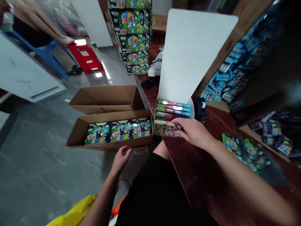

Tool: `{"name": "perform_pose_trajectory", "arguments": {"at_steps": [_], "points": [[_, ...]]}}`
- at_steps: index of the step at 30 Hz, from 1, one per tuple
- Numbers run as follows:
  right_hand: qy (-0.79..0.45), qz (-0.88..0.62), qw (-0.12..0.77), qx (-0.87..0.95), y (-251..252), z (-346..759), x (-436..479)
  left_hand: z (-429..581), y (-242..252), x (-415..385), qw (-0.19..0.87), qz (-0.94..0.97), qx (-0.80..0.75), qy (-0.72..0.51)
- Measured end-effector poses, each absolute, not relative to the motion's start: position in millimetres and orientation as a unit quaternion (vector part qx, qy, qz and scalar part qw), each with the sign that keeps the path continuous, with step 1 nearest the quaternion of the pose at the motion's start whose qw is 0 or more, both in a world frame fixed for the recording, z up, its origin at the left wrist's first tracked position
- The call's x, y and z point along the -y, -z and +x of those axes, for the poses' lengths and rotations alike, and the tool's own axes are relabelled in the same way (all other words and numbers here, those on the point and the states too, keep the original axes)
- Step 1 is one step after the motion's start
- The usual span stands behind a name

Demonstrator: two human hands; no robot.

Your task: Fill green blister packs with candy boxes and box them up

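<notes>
A display box (164, 130) with a tall white raised lid (185, 56) stands at the edge of the dark red table. Several thin, colourful packs (174, 108) stand in rows inside it. My right hand (191, 130) grips its front right corner, fingers over the front pack and thumb against the printed front. Low beside my leg, my left hand (121, 158) hangs with loosely bent fingers apart, holding nothing. Just beyond it is an open cardboard carton (94, 147) containing green-and-black printed boxes (121, 130).
Another open carton (103, 108) sits behind the first. Similar printed boxes (134, 40) are stacked at the back. Small blue packets (225, 78) fill a carton on the right, near flat printed packaging (244, 150). A red stool (87, 58) and a seated person (35, 25) are at upper left.
</notes>
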State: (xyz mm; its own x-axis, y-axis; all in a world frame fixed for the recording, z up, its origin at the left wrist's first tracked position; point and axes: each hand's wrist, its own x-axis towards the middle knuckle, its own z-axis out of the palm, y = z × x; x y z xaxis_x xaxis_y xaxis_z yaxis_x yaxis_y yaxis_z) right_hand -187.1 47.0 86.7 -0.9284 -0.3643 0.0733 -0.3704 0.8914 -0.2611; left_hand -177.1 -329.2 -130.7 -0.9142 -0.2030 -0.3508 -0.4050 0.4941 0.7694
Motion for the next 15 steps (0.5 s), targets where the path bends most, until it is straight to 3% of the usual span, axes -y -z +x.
{"name": "perform_pose_trajectory", "arguments": {"at_steps": [5,11,15], "points": [[-0.13,0.09,0.152,0.976,-121.9,-235.0,-63.6,-208.4,161.6,324.3,0.176,-0.124,-0.861,-0.462],[-0.009,0.125,0.095,0.988,-103.6,-295.4,-76.0,-226.6,205.1,317.0,0.282,-0.059,-0.874,-0.391],[0.017,0.089,0.186,0.978,-77.8,-259.4,-43.4,-210.1,240.0,316.4,0.379,-0.044,-0.868,-0.318]]}}
